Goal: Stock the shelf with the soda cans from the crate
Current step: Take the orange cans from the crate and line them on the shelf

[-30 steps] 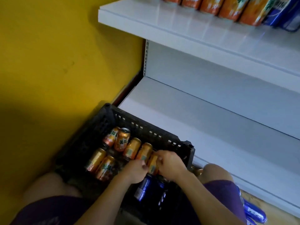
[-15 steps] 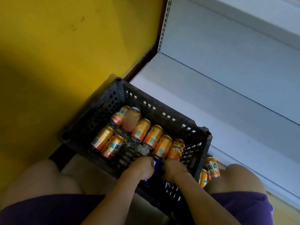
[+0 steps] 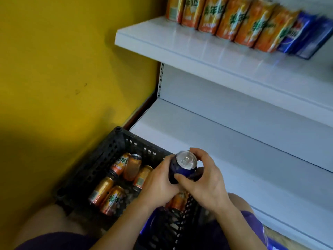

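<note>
A blue soda can is held upright above the black crate, its silver top facing me. My left hand grips its left side and my right hand wraps its right side, thumb across the front. Several orange cans lie on their sides in the crate. One more orange can shows just under my hands. The lower white shelf runs bare beside the crate. The upper shelf carries a row of orange cans and blue cans at its right end.
A yellow wall closes off the left side. My bare knees and purple shorts flank the crate. Blue cans or packaging lie on the floor at the lower right, blurred.
Both hands have lifted a blue can out of the crate's near corner and raised it upright. The view has tilted upward, bringing the stocked upper shelf back into sight.
</note>
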The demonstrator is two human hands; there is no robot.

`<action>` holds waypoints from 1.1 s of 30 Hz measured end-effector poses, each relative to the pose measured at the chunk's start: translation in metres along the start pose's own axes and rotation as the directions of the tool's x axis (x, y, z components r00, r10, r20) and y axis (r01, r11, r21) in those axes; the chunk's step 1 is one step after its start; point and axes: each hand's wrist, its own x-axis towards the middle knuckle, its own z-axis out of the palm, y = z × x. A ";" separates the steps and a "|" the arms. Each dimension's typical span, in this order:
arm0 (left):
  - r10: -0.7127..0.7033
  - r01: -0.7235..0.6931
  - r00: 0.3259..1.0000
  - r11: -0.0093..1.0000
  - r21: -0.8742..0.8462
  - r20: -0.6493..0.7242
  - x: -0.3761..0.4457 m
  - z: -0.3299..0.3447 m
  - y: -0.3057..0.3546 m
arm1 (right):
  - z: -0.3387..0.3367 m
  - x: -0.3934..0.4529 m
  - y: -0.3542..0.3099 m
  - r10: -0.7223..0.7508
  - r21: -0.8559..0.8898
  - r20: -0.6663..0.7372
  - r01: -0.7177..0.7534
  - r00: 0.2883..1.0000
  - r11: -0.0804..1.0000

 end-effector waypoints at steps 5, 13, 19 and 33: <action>0.163 -0.163 0.984 0.987 0.000 -0.078 0.031 -0.013 0.077 | -0.061 0.020 -0.045 -0.055 0.079 -0.118 0.065 0.992 0.995; 0.428 -0.430 0.903 0.901 0.053 0.046 0.086 -0.014 0.217 | -0.181 0.047 -0.098 -0.145 0.087 -0.329 0.183 0.933 0.979; 0.422 -0.496 0.867 0.676 0.545 0.264 0.158 0.008 0.281 | -0.257 0.110 -0.090 -0.077 0.085 -0.602 0.160 0.795 0.984; -0.258 -0.342 0.825 0.481 0.807 0.503 0.218 0.018 0.328 | -0.310 0.285 -0.008 0.070 0.026 -0.610 -0.069 0.790 0.997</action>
